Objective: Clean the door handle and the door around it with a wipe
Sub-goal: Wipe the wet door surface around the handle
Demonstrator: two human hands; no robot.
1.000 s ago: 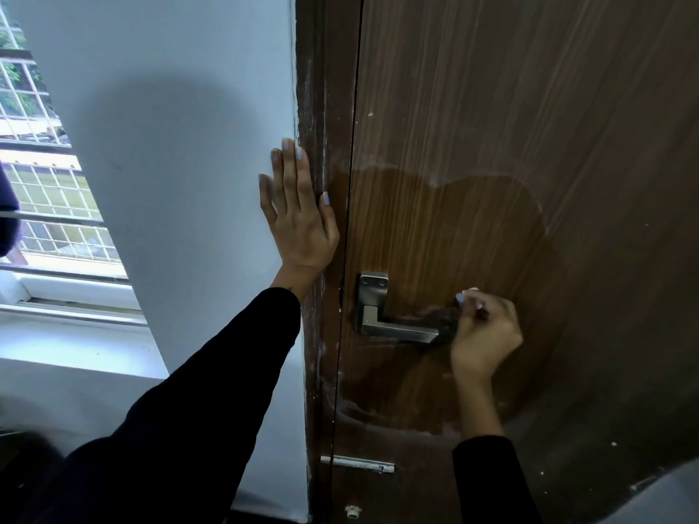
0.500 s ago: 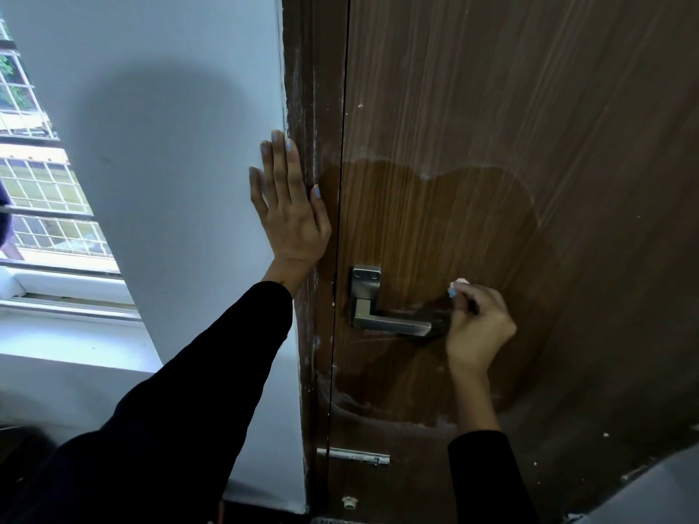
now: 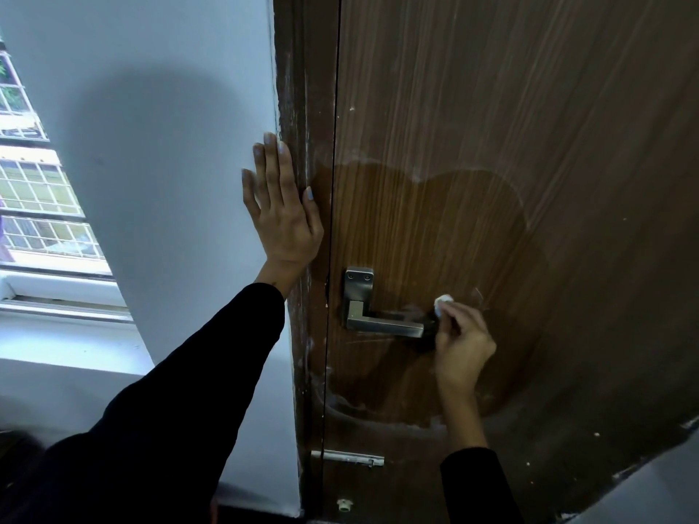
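I have my left hand flat, fingers straight, braced across the white wall and the door frame, holding nothing. My right hand has its fingers curled round a small wad of wipe, pressing it at the free end of the metal door handle, near the door's latch edge. A darker damp patch rings the handle. I judge the wipe soft, light and easily bunched, best pinched tight near its middle; the lever looks stiff and smooth, probably slippery when wet, so I'd wrap the wipe round the bar.
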